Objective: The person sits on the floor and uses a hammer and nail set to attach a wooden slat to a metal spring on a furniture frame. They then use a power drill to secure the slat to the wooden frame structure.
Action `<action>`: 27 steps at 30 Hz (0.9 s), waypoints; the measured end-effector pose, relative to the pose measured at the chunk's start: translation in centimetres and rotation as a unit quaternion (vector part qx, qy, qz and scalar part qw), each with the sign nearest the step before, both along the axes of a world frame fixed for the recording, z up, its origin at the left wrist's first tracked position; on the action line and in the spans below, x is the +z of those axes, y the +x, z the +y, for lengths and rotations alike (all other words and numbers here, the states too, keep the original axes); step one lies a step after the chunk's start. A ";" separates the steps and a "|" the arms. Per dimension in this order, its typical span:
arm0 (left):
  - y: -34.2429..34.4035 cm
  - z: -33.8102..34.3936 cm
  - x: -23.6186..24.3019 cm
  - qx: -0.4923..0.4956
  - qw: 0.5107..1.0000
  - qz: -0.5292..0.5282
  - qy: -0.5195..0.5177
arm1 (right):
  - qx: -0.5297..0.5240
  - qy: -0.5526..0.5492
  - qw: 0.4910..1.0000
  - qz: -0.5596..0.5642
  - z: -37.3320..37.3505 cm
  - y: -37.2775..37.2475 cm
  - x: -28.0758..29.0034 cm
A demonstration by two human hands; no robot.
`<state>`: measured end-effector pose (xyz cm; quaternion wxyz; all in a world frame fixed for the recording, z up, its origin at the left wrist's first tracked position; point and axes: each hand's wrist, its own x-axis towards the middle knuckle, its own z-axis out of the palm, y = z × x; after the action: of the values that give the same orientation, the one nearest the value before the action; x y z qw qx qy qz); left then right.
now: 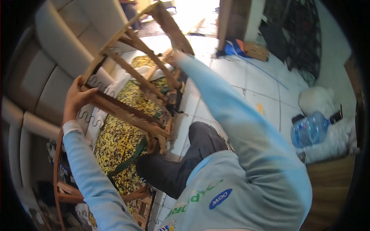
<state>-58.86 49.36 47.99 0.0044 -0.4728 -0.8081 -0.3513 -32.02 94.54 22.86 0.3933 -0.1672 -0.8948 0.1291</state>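
The wooden frame (129, 116) spans between the two hands (79, 96).

Upholstery workshop, seemingly: bare wooden frame (135, 74), zigzag springs (91, 120).

Floor (266, 98): white tiles. Pale padded sofa (54, 30) at left; pale wall (337, 73) at right. Far doorway (224, 23) admits bright light (200, 11).

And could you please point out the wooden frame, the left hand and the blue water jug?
wooden frame (127, 115): head view, on its near rail.
left hand (78, 97): head view, on the back of the hand.
blue water jug (313, 129): head view, on its body.
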 end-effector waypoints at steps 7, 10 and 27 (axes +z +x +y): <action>-4.3 -5.6 0.4 0.051 0.996 0.028 -0.065 | 0.046 0.068 0.996 -0.044 -13.6 -20.4 18.6; -4.3 -5.6 0.8 0.057 0.994 0.069 -0.065 | 0.046 0.091 0.994 -0.048 -14.1 -22.2 20.4; -15.9 -2.2 -3.5 0.063 0.969 0.203 -0.125 | -0.361 -0.388 0.831 -0.166 -27.1 48.0 -20.2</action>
<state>-74.74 47.19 44.49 0.1308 -0.4793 -0.8559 -0.1432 15.99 67.41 2.62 0.1599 -0.6363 -0.6989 0.2848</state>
